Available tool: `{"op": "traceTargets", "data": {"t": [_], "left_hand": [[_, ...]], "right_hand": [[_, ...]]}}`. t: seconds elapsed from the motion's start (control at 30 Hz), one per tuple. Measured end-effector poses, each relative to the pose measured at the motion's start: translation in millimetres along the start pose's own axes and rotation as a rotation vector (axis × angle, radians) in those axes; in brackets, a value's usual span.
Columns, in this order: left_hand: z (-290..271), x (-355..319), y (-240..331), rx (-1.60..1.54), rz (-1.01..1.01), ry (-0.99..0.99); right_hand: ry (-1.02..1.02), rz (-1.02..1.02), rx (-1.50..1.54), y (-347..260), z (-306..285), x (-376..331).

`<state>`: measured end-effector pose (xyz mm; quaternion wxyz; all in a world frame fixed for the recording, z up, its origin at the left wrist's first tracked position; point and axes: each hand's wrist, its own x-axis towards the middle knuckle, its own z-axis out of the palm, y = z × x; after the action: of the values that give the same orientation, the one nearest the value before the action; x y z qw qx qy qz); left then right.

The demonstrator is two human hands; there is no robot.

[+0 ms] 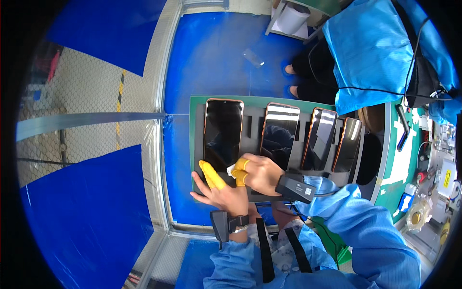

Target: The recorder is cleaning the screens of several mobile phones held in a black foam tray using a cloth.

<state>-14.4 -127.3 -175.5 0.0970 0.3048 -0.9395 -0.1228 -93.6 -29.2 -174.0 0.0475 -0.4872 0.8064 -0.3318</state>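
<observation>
A dark smartphone [224, 127] with an orange frame lies face up at the left end of a dark grey foam tray [198, 135]. My right hand [262, 174], with yellow finger cots, pinches a small white wipe [230, 170] against the phone's lower right part. By the lower left corner of that phone rests my left hand [224, 193], fingers spread, a yellow cot on its index finger. It holds nothing; its thumb side is partly hidden. Further right in the tray lie a second phone [280, 127], a third [320, 137] and a fourth [347, 144], all with glossy screens.
The tray sits on a green-topped table [193, 103]. At the right, a person in blue workwear [370, 53] stands close to the table. Beyond lies a green bench [391, 188] with tools and a tape roll [417, 217]. A mesh partition [91, 89] runs along the left.
</observation>
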Motion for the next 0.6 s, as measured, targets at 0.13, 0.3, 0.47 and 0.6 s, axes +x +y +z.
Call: {"op": "traceTargets", "data": {"t": [0.13, 0.3, 0.47, 0.6], "left_hand": [[-4.3, 2.2, 2.7, 0.026, -0.001, -0.031], [-2.0, 0.8, 0.9, 0.023, 0.062, 0.008], [4.3, -4.9, -6.7, -0.061, 0.133, -0.034], [-7.8, -8.3, -33.4, -0.027, 0.267, -0.052]], "right_hand": [[0.308, 0.196, -0.131, 47.6, -24.2, 53.0], [-0.177, 0.107, -0.349, 29.2, -16.5, 72.6], [0.295, 0.259, 0.302, -13.3, -10.8, -16.3], [0.550, 0.793, 0.392, -17.3, -104.3, -99.7]]}}
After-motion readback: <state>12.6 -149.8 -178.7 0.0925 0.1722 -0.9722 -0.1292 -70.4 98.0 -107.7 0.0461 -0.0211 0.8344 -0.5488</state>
